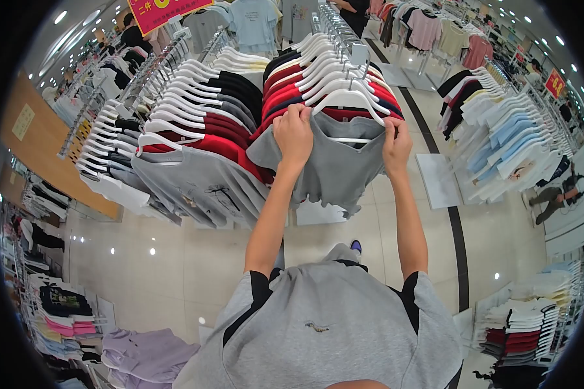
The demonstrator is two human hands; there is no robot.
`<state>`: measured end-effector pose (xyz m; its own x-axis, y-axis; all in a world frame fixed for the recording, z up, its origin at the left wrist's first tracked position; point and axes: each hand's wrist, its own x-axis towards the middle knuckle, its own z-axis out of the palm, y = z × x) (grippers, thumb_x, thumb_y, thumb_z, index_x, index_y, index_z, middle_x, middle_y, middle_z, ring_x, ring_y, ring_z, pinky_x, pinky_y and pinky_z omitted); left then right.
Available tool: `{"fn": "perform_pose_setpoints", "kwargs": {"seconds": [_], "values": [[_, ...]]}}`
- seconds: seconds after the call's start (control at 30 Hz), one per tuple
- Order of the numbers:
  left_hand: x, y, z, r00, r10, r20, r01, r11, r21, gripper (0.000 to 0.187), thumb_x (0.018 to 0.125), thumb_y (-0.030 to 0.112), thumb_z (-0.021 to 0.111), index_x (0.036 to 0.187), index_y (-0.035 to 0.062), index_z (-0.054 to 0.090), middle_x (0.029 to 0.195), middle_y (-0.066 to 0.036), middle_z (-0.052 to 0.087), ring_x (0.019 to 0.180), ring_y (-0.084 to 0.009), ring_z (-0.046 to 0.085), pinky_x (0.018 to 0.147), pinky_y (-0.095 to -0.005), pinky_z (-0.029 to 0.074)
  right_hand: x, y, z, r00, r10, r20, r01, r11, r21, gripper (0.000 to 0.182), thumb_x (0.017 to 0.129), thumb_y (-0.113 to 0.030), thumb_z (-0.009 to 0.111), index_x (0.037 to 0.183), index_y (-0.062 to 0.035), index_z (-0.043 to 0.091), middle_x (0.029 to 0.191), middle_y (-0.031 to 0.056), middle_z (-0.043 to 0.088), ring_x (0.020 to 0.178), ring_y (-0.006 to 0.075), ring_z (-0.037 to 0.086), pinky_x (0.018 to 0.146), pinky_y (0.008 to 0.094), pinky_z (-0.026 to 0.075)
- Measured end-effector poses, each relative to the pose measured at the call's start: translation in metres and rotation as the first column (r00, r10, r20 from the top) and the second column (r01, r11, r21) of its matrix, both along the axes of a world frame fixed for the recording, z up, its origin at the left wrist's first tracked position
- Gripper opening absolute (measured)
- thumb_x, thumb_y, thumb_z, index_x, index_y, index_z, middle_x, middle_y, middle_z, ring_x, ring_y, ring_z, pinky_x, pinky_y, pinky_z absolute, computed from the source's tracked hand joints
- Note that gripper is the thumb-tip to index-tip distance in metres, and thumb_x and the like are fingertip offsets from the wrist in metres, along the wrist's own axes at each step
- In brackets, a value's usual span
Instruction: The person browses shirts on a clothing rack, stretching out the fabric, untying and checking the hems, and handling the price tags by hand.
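A grey T-shirt (pixel 340 170) with a wavy lower edge hangs on a white hanger (pixel 348 98) at the front of a rail. My left hand (pixel 294 135) is closed on its left shoulder, close to the hanger's arm. On the other side, my right hand (pixel 397 148) pinches the right shoulder by the hanger's end. Behind it, red, navy and black shirts (pixel 292 86) hang tightly packed on white hangers. To the left, another grey shirt (pixel 194 178) fronts a second row with dark red and black ones.
Racks of light blue and white shirts (pixel 499 144) stand on the right. A purple garment (pixel 148 353) hangs at the lower left. A red price sign (pixel 165 11) is at the top. A person (pixel 561 196) is at the far right. Tiled floor (pixel 175 253) lies between the racks.
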<state>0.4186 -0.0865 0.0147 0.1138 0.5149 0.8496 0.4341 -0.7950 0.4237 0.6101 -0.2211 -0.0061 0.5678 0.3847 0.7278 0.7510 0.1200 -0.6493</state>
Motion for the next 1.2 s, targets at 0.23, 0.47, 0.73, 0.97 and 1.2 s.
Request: {"fn": "perform_pose_setpoints", "kwargs": {"seconds": [0.23, 0.47, 0.73, 0.97, 1.2], "values": [[-0.027, 0.015, -0.016, 0.998, 0.019, 0.064, -0.01, 0.991, -0.136, 0.026, 0.096, 0.029, 0.05, 0.092, 0.0041, 0.056, 0.082, -0.016, 0.064, 0.079, -0.039, 0.058, 0.073, -0.0461, 0.042, 0.019, -0.016, -0.011, 0.999, 0.005, -0.045, -0.004, 0.999, 0.032, 0.025, 0.096, -0.025, 0.054, 0.096, -0.0015, 0.062, 0.09, 0.0119, 0.065, 0.083, 0.0227, 0.061, 0.076, 0.0329, 0.045], [-0.016, 0.0, 0.0, 0.999, -0.044, -0.031, 0.042, 0.998, -0.055, 0.026, 0.096, 0.03, 0.05, 0.092, 0.0044, 0.056, 0.082, -0.016, 0.063, 0.077, -0.0393, 0.058, 0.069, -0.0473, 0.042, 0.015, -0.008, -0.001, 0.993, 0.054, -0.101, -0.05, 0.998, 0.041, 0.024, 0.096, -0.023, 0.053, 0.094, -0.0004, 0.061, 0.087, 0.012, 0.065, 0.079, 0.0219, 0.059, 0.073, 0.0315, 0.045], [-0.025, 0.022, -0.024, 0.996, -0.012, 0.091, 0.025, 0.989, -0.144, 0.023, 0.095, 0.026, 0.051, 0.09, 0.0043, 0.055, 0.079, -0.015, 0.062, 0.076, -0.0351, 0.058, 0.071, -0.0452, 0.041, 0.027, -0.009, -0.015, 0.992, -0.013, -0.122, 0.021, 0.998, 0.06, 0.026, 0.097, -0.024, 0.05, 0.093, -0.0003, 0.061, 0.083, 0.013, 0.062, 0.076, 0.0233, 0.058, 0.071, 0.0331, 0.044], [-0.05, 0.009, -0.032, 0.959, -0.078, 0.272, 0.192, 0.886, -0.422, 0.03, 0.086, 0.03, 0.066, 0.099, 0.0047, 0.057, 0.084, -0.013, 0.063, 0.08, -0.0258, 0.061, 0.075, -0.0367, 0.046, 0.034, -0.021, -0.033, 0.95, -0.004, -0.313, 0.02, 0.999, 0.049, 0.034, 0.091, -0.033, 0.06, 0.1, -0.0003, 0.06, 0.091, 0.0075, 0.062, 0.083, 0.0152, 0.054, 0.076, 0.0319, 0.044], [-0.023, -0.008, -0.184, 0.773, -0.373, 0.513, 0.632, 0.521, -0.573, 0.047, 0.082, 0.023, 0.072, 0.115, -0.0055, 0.055, 0.11, -0.011, 0.064, 0.098, -0.0205, 0.06, 0.089, -0.0296, 0.045, -0.009, -0.014, -0.179, 0.836, 0.242, -0.492, -0.344, 0.931, -0.126, 0.063, 0.076, -0.025, 0.077, 0.124, 0.0048, 0.05, 0.114, 0.0114, 0.061, 0.102, 0.0204, 0.056, 0.091, 0.0323, 0.043]]}}
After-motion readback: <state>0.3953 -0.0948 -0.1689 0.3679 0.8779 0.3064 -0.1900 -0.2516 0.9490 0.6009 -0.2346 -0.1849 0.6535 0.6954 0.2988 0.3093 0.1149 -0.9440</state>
